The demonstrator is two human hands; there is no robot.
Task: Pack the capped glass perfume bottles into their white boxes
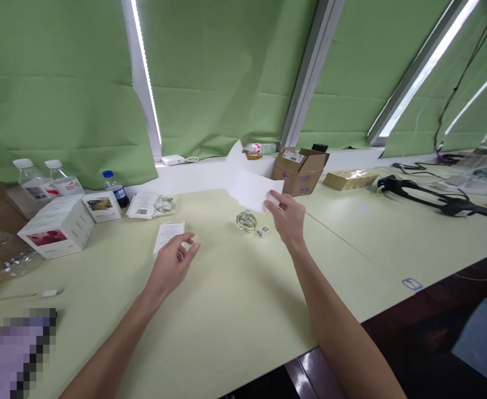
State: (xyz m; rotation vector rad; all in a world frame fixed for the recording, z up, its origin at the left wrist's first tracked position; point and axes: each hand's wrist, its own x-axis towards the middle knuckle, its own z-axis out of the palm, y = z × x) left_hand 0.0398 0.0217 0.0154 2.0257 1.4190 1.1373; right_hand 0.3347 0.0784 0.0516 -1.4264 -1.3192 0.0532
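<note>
My right hand (287, 216) pinches the right edge of a white sheet of paper (247, 185), which is lifted off the table and bends upward at its far left corner. Just below the paper, a coiled shiny clear or silvery item (246, 220) lies on the table, with small shiny pieces (262, 232) beside it. My left hand (175, 256) hovers at the left with fingers loosely curled and thumb apart, nothing between them. Close to its fingers lies a white printed card (169, 233). Part of that card is hidden by the hand.
White boxes (56, 227), plastic bottles (60, 180) and a blue-capped bottle (116, 188) stand at the left. Another packaged coil (165, 205) lies behind the card. An opened cardboard box (299, 174), a yellowish pack (350, 180) and a black device (426, 199) are at the right.
</note>
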